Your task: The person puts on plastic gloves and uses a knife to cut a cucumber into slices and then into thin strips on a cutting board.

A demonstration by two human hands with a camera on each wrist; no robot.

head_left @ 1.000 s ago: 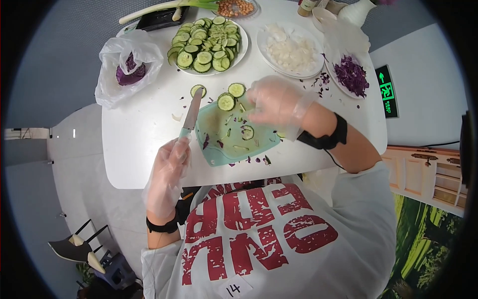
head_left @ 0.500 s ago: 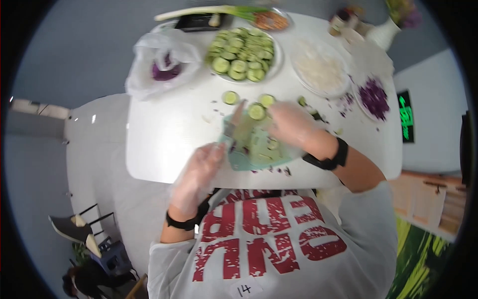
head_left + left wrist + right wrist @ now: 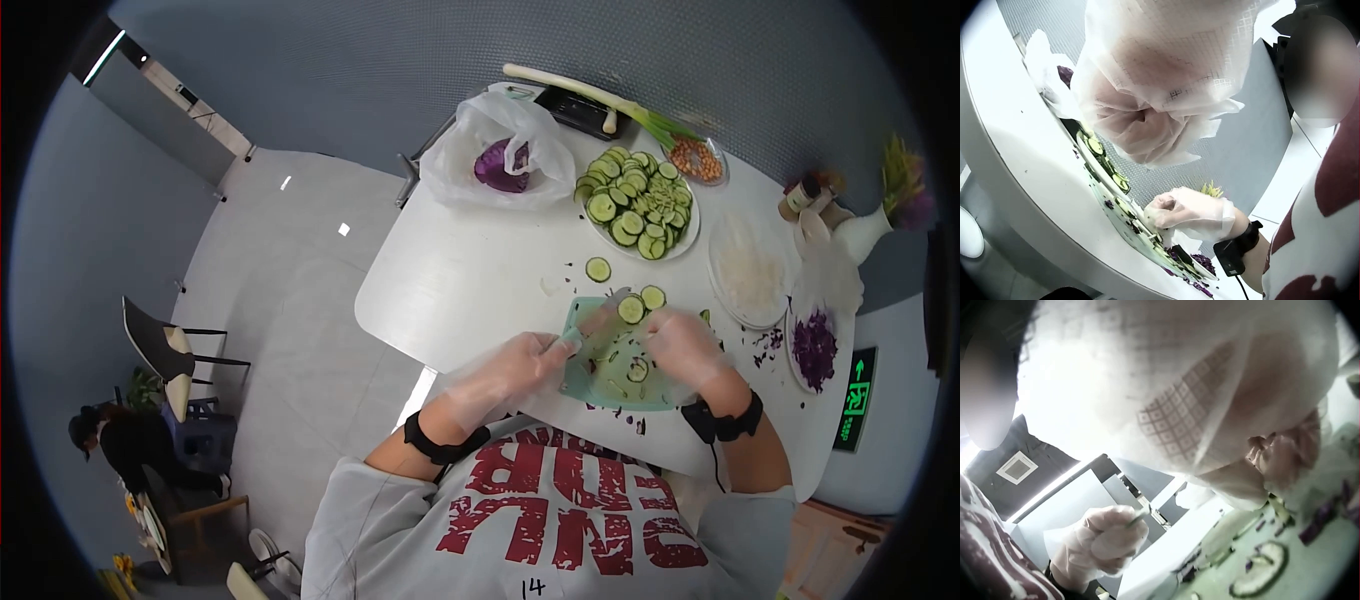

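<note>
My gloved left hand [image 3: 515,372] grips the light green handle of a knife [image 3: 603,316]; its blade lies over the left edge of the pale green cutting board [image 3: 610,385]. Over the board's right side is my gloved right hand [image 3: 688,348], fingers curled and pointing down. I cannot tell whether scraps are inside it. In the right wrist view, a cucumber slice [image 3: 1260,570] and purple cabbage bits [image 3: 1317,526] lie on the board below those fingers. Two cucumber slices [image 3: 631,308] overlap the board's far edge, and another slice [image 3: 598,269] lies beyond on the table.
Behind the board stands a plate of sliced cucumber [image 3: 640,205]. To its right are a plate of white pieces [image 3: 748,270] and shredded purple cabbage [image 3: 815,350]. A plastic bag [image 3: 450,165] with cabbage, a long green onion [image 3: 570,88] and a white vase [image 3: 862,238] line the far side.
The head view has turned, shifting the table rightward. My left hand still holds the knife, now tilted more sideways over the board. My right hand stays over the board's right side.
</note>
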